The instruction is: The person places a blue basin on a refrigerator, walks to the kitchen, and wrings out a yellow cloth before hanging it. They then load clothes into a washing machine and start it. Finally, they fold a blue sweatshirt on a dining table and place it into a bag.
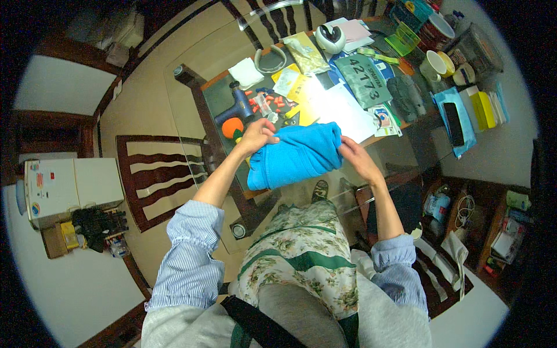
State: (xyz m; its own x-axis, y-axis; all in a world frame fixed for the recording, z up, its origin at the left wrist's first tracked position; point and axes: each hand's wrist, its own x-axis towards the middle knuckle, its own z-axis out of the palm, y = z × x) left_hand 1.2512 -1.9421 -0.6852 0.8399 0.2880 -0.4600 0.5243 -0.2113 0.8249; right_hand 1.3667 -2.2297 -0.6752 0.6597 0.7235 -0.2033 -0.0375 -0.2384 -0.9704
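A bright blue folded garment point(296, 154), thick and with visible seams, lies in a bundle over the near edge of the glass-topped table. My left hand point(260, 137) pinches its upper left edge between thumb and fingers. At the bundle's right end, my right hand point(359, 157) grips the folded edge, its fingertips partly hidden by the cloth. Just beyond my left hand are an orange soft toy point(233, 128) and a dark blue massage gun point(235, 105). White paper sheets point(343, 111) lie behind the garment.
Orange-red small pieces point(278, 102), yellow packets point(300, 89), a white rounded device point(330, 39) and a green printed cloth point(363, 80) crowd the table. Cups point(433, 63) and a phone point(453, 124) are at the right. A wooden chair point(161, 176) stands left.
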